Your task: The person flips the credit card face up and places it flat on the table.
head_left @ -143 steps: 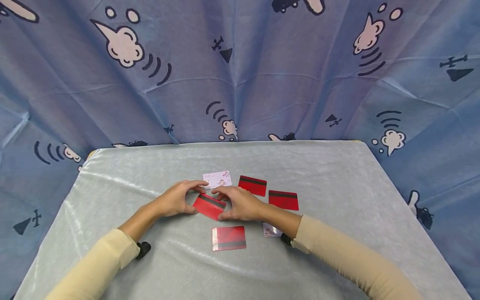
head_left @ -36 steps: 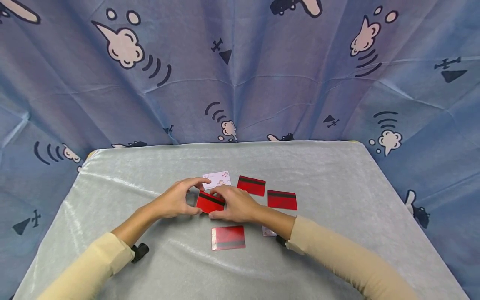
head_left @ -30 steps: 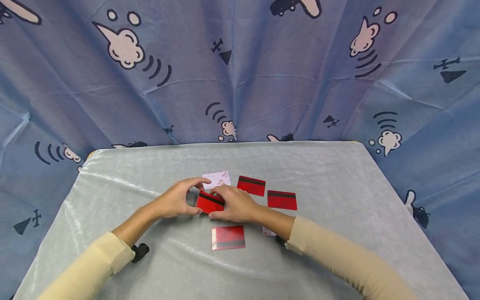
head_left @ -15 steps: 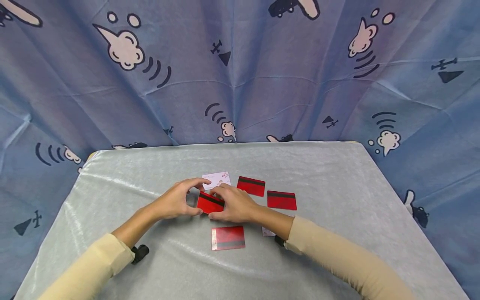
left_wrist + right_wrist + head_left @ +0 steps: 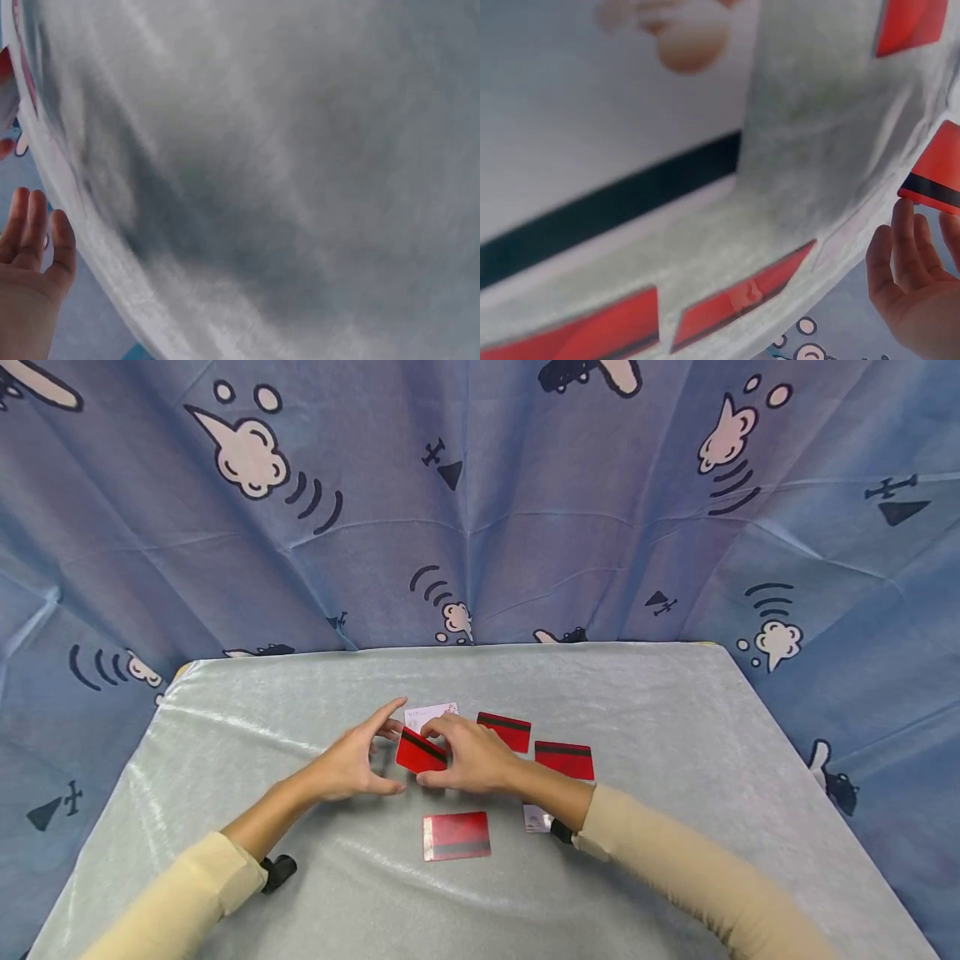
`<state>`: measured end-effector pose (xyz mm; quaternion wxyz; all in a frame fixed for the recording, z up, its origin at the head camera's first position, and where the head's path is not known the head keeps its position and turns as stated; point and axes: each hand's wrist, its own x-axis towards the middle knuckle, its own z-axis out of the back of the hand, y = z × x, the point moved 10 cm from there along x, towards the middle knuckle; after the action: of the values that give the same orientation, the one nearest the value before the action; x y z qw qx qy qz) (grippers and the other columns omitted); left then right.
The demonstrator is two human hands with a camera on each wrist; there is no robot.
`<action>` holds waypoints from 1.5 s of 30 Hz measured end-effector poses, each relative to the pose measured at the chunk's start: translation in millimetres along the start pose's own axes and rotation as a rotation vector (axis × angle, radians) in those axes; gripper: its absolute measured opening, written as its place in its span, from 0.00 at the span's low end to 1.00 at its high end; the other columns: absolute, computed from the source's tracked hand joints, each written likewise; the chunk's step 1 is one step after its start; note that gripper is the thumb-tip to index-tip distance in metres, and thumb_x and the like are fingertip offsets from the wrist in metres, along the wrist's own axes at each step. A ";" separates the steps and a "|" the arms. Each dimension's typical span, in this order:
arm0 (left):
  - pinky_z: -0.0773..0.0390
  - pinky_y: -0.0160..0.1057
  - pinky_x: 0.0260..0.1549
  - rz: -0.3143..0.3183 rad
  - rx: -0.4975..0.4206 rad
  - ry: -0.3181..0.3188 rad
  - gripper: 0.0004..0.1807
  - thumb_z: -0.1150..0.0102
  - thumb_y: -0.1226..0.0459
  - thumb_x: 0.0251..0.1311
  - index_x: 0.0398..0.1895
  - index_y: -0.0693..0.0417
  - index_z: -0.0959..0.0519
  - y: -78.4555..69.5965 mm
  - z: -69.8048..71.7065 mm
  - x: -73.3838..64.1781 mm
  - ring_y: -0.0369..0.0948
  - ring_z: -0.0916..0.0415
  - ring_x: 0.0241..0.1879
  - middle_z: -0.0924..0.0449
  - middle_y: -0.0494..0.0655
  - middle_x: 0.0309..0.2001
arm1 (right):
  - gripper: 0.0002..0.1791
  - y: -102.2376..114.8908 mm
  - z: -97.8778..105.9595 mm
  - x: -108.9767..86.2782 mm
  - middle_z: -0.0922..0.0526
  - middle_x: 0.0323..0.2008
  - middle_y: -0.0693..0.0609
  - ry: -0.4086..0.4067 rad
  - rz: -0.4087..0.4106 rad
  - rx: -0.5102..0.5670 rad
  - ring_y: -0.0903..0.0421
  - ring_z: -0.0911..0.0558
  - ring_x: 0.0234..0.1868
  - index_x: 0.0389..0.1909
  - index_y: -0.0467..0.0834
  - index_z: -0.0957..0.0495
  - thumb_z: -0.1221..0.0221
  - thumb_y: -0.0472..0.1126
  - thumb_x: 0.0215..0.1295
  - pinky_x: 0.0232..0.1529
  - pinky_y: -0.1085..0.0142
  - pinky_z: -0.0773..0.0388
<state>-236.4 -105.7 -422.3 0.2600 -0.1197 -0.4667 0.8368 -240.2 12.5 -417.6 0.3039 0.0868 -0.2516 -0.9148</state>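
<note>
A red card (image 5: 417, 758) with a black stripe is gripped between the thumb and fingers of my right hand (image 5: 474, 758), tilted above the table. Left of it, my left hand (image 5: 347, 767) has its fingers spread, apart from the card, index raised and thumb extended. The left wrist view shows this left hand (image 5: 36, 259) with extended fingers and nothing in it. In the right wrist view the red card (image 5: 936, 161) rises from the fingertips of my right hand (image 5: 922, 289). A pale card (image 5: 423, 713) marked VIP lies just behind, partly covered by the right hand.
Two red striped cards, a back one (image 5: 513, 737) and a right one (image 5: 562, 765), lie beyond the right forearm. Another red card (image 5: 456, 837) lies in front. A pale card (image 5: 536, 819) is partly under the right wrist. A grey cloth covers the table (image 5: 660, 710); a patterned curtain (image 5: 570, 568) hangs behind.
Both hands were at the card's edges; my left fingers have let go and spread. My right hand has shifted slightly up and away with the card, which is now tilted more.
</note>
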 end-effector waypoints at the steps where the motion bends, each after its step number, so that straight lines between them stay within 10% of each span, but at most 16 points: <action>1: 0.25 0.54 0.52 0.009 -0.009 0.001 0.63 0.21 0.68 0.41 0.79 0.50 0.52 1.8 -1.3 -0.2 0.50 0.27 0.58 0.25 0.55 0.59 | 0.29 0.1 1.8 0.5 0.20 0.48 0.57 0.000 -0.003 0.002 0.59 0.21 0.44 0.56 0.51 0.23 0.31 0.57 0.55 0.40 0.64 0.24; 17: 0.26 0.53 0.52 0.048 -0.171 -0.056 0.66 0.20 0.64 0.44 0.81 0.42 0.58 3.4 -15.5 6.9 0.45 0.26 0.55 0.22 0.51 0.57 | 0.28 11.6 17.7 8.9 0.20 0.49 0.57 -0.045 0.087 0.117 0.62 0.20 0.43 0.54 0.47 0.22 0.31 0.54 0.55 0.42 0.69 0.24; 45: 0.26 0.51 0.50 0.038 -0.126 -0.125 0.63 0.21 0.65 0.45 0.80 0.44 0.53 2.0 -9.4 9.1 0.44 0.23 0.49 0.18 0.49 0.49 | 0.31 18.6 26.3 10.2 0.20 0.52 0.55 -0.049 0.089 0.117 0.59 0.20 0.43 0.58 0.45 0.24 0.31 0.55 0.56 0.43 0.68 0.24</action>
<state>-240.5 -94.8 -428.6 0.2065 -0.0921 -0.5315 0.8163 -247.1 4.3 -385.6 0.3325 0.0705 -0.3159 -0.8858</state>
